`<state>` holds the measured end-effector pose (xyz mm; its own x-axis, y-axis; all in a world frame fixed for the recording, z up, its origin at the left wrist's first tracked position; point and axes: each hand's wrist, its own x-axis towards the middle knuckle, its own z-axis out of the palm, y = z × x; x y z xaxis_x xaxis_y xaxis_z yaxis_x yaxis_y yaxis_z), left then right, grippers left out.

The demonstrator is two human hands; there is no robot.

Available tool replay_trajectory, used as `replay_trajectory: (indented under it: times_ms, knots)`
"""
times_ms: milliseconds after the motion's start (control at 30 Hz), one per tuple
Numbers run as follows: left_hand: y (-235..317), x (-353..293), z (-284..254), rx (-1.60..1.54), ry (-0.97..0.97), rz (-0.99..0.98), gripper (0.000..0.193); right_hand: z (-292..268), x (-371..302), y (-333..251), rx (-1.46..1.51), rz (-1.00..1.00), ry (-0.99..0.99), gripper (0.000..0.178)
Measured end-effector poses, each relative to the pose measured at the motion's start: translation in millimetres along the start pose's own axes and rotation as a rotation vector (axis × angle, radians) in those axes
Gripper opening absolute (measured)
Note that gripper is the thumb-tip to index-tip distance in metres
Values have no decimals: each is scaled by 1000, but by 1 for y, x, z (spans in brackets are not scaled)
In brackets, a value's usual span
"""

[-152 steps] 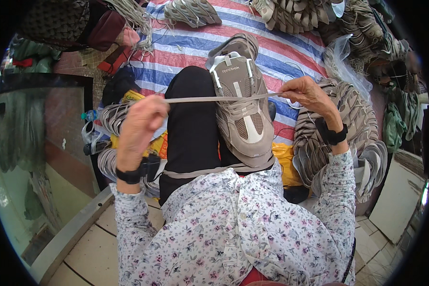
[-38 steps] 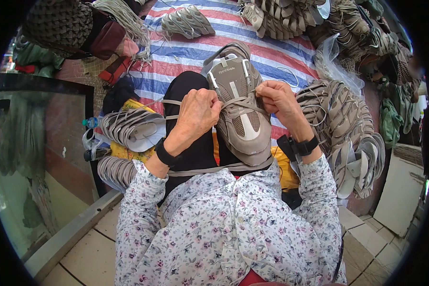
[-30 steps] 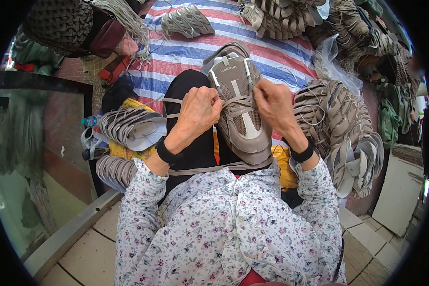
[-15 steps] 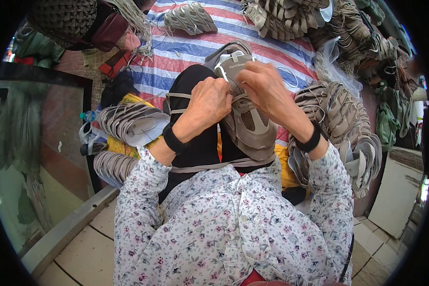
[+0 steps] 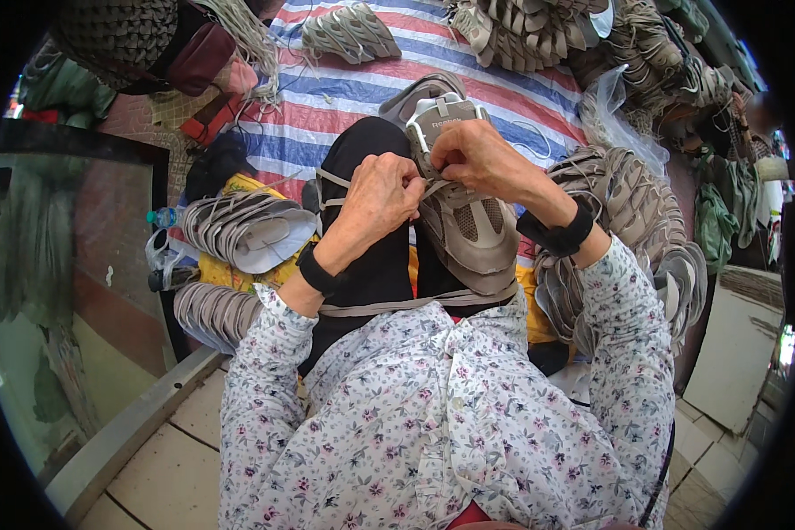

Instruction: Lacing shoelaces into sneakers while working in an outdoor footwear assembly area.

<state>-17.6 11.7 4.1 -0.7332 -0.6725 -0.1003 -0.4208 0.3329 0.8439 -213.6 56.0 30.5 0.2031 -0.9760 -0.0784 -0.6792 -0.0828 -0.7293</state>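
A grey-brown shoe upper (image 5: 477, 238) lies across my dark-trousered lap, its toe toward me and its tongue (image 5: 450, 113) pointing away. My left hand (image 5: 384, 193) is closed in a pinch on the shoelace (image 5: 433, 185) at the upper's left side. Over the lacing area, my right hand (image 5: 481, 161) also pinches the lace, its fingertips close to the left ones. Part of the lace loops out left of my left hand, across the knee. A flat beige strand (image 5: 380, 307) runs over my thighs below the toe. My fingers hide some of the eyelets.
Nested stacks of shoe uppers stand on the left (image 5: 247, 228) and on the right (image 5: 627, 203). More uppers (image 5: 526, 31) are heaped at the far side on a striped plastic sheet (image 5: 344, 93). At far left is a glass panel (image 5: 71, 265); a bundle of laces (image 5: 243, 40) hangs nearby.
My right hand has come down and slightly left, nearer my left hand. Its fingers now pinch the lace over the shoe upper. The upper has shifted slightly.
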Motion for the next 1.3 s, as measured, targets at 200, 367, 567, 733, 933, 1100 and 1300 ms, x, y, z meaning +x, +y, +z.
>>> replay_trajectory:
  times_ms: [200, 367, 567, 733, 933, 1100, 1300]
  knots:
    - [-3, 4, 9, -39, 47, -25, 22, 12, 10, 3, -199, -13, -64, 12]
    - [-4, 0, 17, 163, 147, 79, 19, 20, 1, -2, -315, -125, 24, 9]
    - [-5, 3, 19, 232, 131, 54, 16, 20, -4, -2, -278, -169, 44, 7]
    - [-8, -5, 17, 75, 160, 94, 11, 20, -21, -12, -522, -192, 134, 14]
    - [25, -16, 16, 142, 209, 220, 18, -102, -37, 51, 110, 294, 248, 10]
    - [24, -8, 25, 271, 237, 298, 18, -66, -47, 32, 862, 346, 130, 16]
    - [28, -1, 30, 296, 258, 294, 16, -33, -48, 52, 1515, 216, 301, 20]
